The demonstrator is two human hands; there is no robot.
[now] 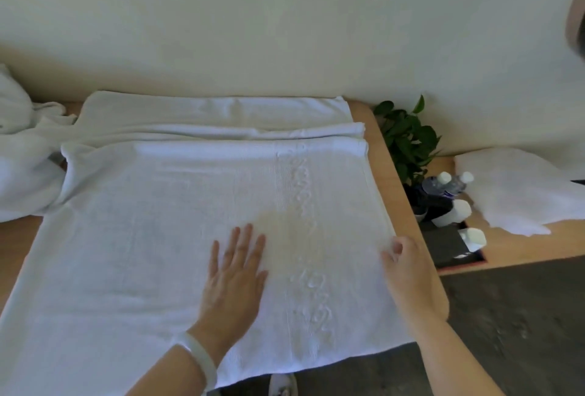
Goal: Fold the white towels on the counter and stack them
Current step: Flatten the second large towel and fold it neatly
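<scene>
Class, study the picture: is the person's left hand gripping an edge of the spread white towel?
No, the left hand lies flat, fingers straight, on the middle of the towel.

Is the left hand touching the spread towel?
Touching. The head view shows the left hand lying flat on the towel, palm down and fingers straight, with no gap beneath it.

Nothing here can be read as a word or number. The towel carries a raised woven band running just left of where the right hand pinches its edge (its curls could be letters or mere ornament, I cannot tell). Beyond that grip, to the right, the bottles wear bluish labels too blurred to read.
</scene>
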